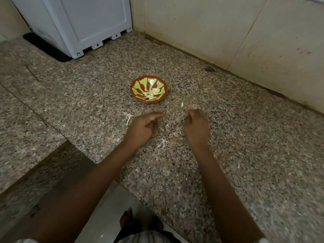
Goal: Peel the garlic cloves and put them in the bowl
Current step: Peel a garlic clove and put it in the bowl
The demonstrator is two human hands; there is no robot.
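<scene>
We see a speckled grey-brown granite counter (228, 137) that meets a cream tiled wall (210, 32) at the back and on the right. A round red bowl with green patches (138, 85) stands on the counter ahead of both hands, well clear of them, and a small heap of pale peeled garlic cloves (152, 94) lies in its near half. 1 small pale loose clove (182, 104) lies on the stone between the bowl and the right hand (195, 123), near its fingertips. That hand is curled inward with its knuckles up; a pale speck shows at its fingertips, but motion blur keeps us from telling whether it is pinched there. The left hand (142, 127) hovers low over the counter with its forefinger stretched toward the right hand and its other fingers bent under; we cannot tell whether it has hold of anything. A pale curved piece (128, 121), clove or skin, lies just beside the left hand on its outer side. A scrap of white papery garlic skin (164, 142) lies on the counter between the 2 wrists. At the back left a white plastic appliance (78, 23) stands on a dark mat (47, 48).
</scene>
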